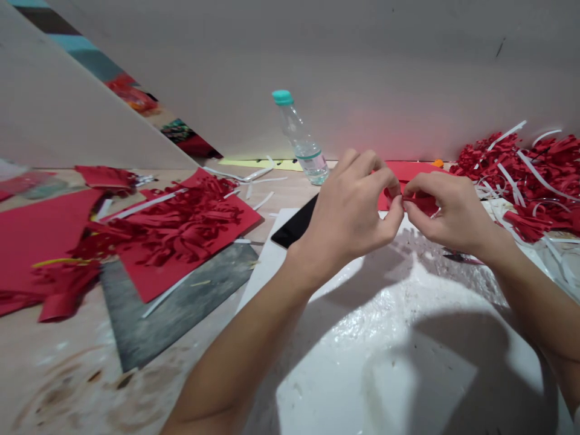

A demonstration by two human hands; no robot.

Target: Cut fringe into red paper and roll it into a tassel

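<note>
Over the white board (pixel 344 374), my left hand (pixel 347 211) and my right hand (pixel 453 208) meet fingertip to fingertip. Both pinch a small red piece (pixel 386 198), mostly hidden behind the fingers; its exact shape I cannot make out. Behind them lies a flat red sheet (pixel 414 171). A black phone (pixel 294 225) rests on the board's far left corner, partly covered by my left hand. Below my right wrist is a thin pointed tool (pixel 462 258), partly hidden by the arm.
A clear bottle (pixel 308 148) with a teal cap stands by the back panel. Red fringed pieces (pixel 190 223) lie on red sheets at the left, above a dark grey slab (pixel 181 314). Another pile of red fringed pieces (pixel 544 169) with white strips is at the right.
</note>
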